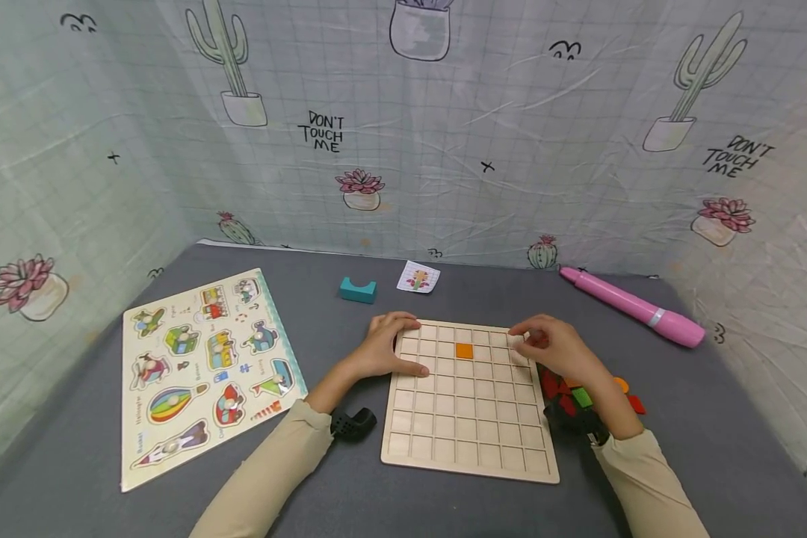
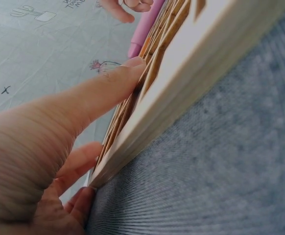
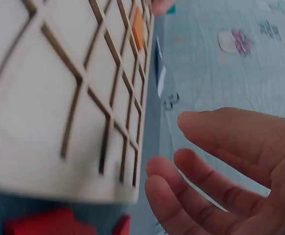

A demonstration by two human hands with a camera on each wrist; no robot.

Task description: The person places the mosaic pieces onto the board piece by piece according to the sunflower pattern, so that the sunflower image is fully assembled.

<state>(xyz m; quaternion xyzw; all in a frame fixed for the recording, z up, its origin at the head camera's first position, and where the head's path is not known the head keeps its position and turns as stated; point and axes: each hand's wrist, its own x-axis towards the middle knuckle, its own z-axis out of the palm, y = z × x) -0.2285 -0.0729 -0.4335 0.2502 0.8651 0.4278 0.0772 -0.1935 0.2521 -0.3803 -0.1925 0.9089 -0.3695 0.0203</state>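
Observation:
A square wooden grid board (image 1: 467, 407) lies on the table between the hands. One orange square tile (image 1: 465, 350) sits in a cell of its second row from the far edge. My left hand (image 1: 379, 347) rests at the board's far left corner, thumb on the grid and other fingers along the corner, as the left wrist view shows. Over the far right corner hovers my right hand (image 1: 557, 350), its fingers loosely bent with nothing visible between them in the right wrist view (image 3: 221, 171). Red, green and orange tiles (image 1: 581, 397) lie partly hidden beneath the right wrist.
To the left lies a picture puzzle board (image 1: 225, 426) with vehicle pieces. Behind the grid are a teal notched block (image 1: 358, 291) and a small paper card (image 1: 418, 277) with a coloured pattern. A pink pen-shaped object (image 1: 632, 306) lies at the back right, before the curtain.

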